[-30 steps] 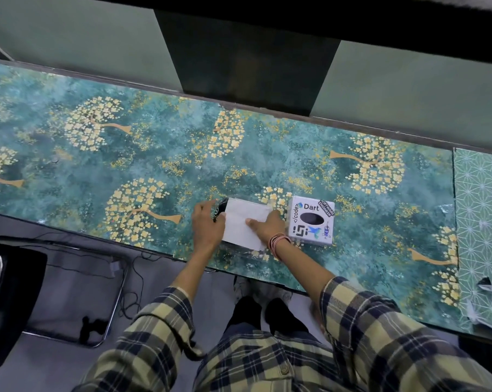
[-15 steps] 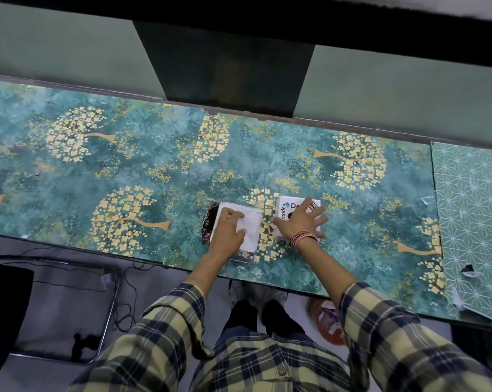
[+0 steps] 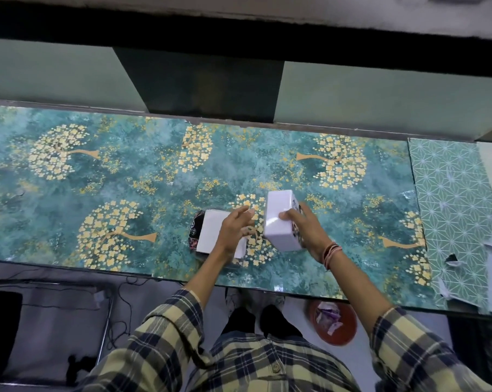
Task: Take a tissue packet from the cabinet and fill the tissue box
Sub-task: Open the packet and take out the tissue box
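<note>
Two bare hands work over a long table (image 3: 69, 193) covered in teal cloth printed with golden trees. Right hand (image 3: 307, 230) grips a white tissue box (image 3: 280, 219), tipped on its side and lifted off the cloth, thumb across its blank face and fingers behind. Left hand (image 3: 234, 226) hovers with relaxed, straight fingers above a white tissue packet (image 3: 212, 236) lying flat near the table's front edge, just left of the box. Plaid sleeves (image 3: 165, 335) frame the view.
</note>
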